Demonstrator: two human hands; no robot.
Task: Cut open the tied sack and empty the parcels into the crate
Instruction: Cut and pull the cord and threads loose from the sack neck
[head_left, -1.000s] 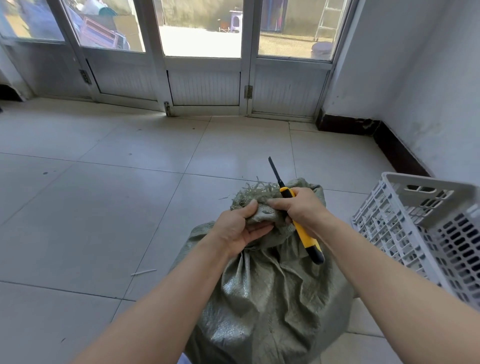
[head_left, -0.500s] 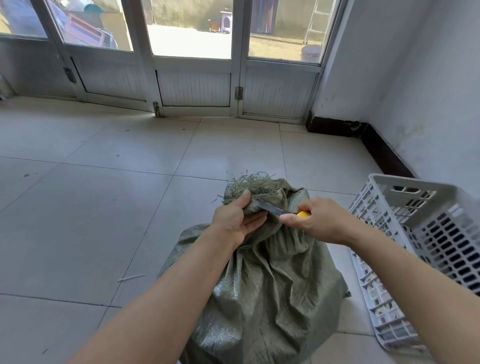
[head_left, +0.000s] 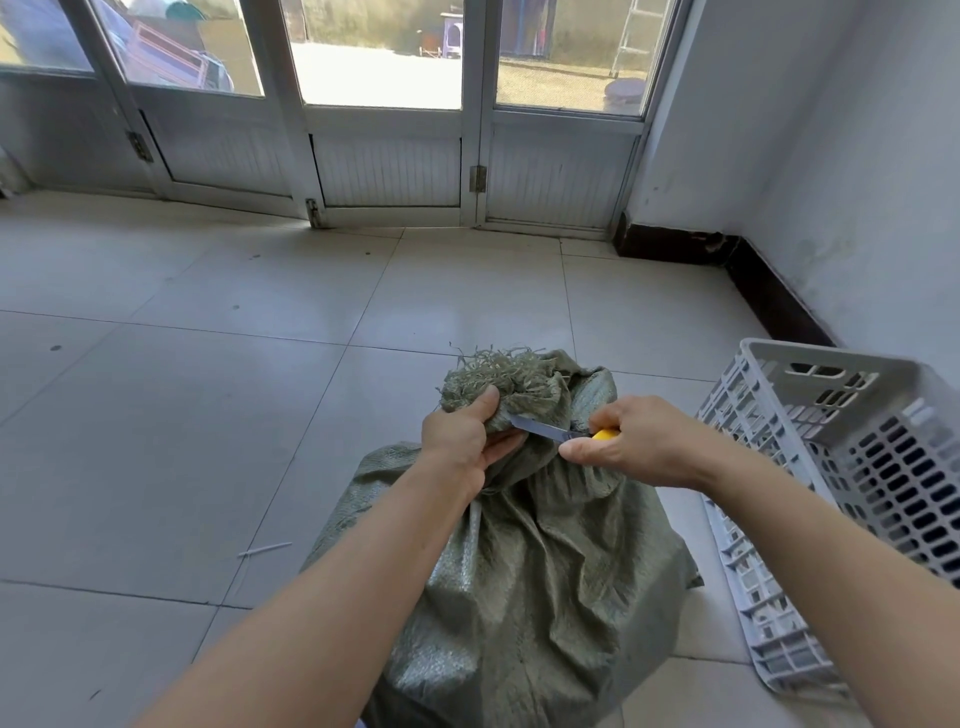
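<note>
Cutting step under way. Grey-green woven plastic sack (head_left: 524, 582) at lower centre, neck still bunched. Left hand (head_left: 467, 441) gripping frayed neck; right hand (head_left: 641, 441) wrapped round yellow-handled knife (head_left: 561, 431), blade at the tie. Next: probably slice away from fingers, then tip into white slotted plastic crate (head_left: 852, 467), right edge.

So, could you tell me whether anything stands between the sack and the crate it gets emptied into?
Nothing visible does. The crate stands beside the sack, on its right, with only bare floor between. The neck is not yet cut: the left hand grips it, the right hand holds the knife to it.
</note>
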